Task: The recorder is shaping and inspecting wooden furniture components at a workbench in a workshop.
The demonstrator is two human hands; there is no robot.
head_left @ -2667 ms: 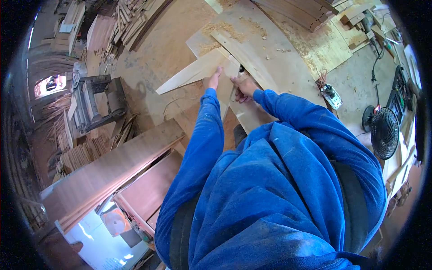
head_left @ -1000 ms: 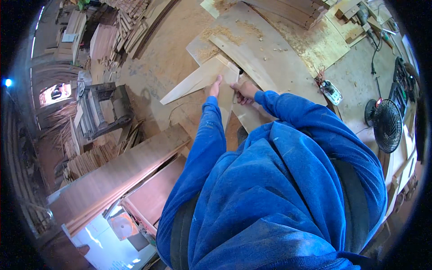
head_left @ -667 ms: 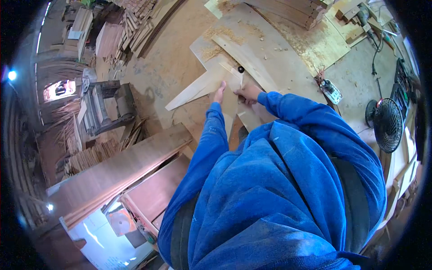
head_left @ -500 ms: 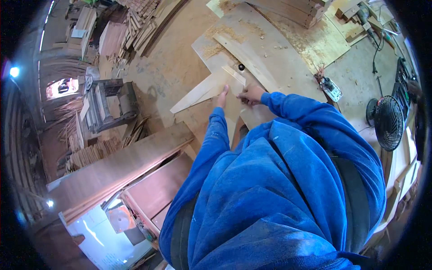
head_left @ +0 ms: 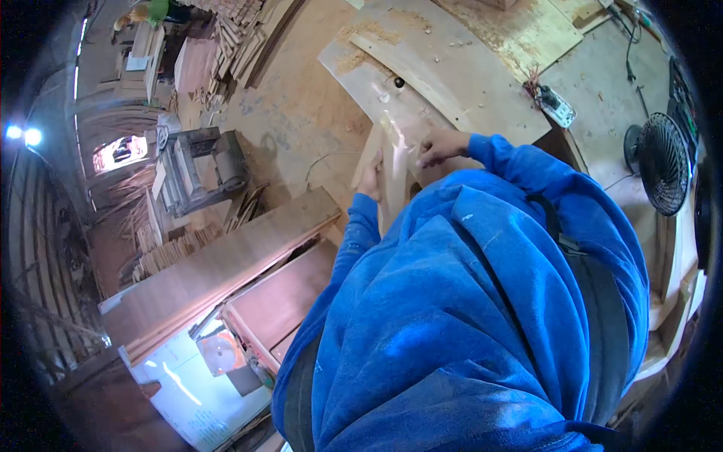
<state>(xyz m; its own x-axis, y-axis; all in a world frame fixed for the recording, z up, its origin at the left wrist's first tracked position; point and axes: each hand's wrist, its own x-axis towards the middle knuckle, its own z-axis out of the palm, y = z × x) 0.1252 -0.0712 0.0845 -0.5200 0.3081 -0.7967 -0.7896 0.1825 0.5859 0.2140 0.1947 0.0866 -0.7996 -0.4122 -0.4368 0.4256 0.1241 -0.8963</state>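
A pale, flat wooden piece (head_left: 395, 173) is in front of my body at the near end of the workbench. Along its left edge, my left hand (head_left: 370, 179) grips it, thumb upward. My right hand (head_left: 444, 146) is over the right side of the piece with its fingers curled in; whatever they pinch is too small to make out. Just beyond the hands lies the board-topped bench (head_left: 482, 98), where a long wooden strip (head_left: 407, 79) runs at a slant beside a small black round knob (head_left: 399, 82).
Sawdust (head_left: 369, 32) is scattered on the bench. To the right are a power strip (head_left: 556, 105) with loose wires and a black fan (head_left: 664, 164). A machine (head_left: 197, 169), a long wooden panel (head_left: 226, 267) and stacked timber (head_left: 237, 38) are to the left.
The wooden piece has turned from pointing out to the left to lying closer along my body's line. Both hands have come nearer to me, and my view has shifted slightly.
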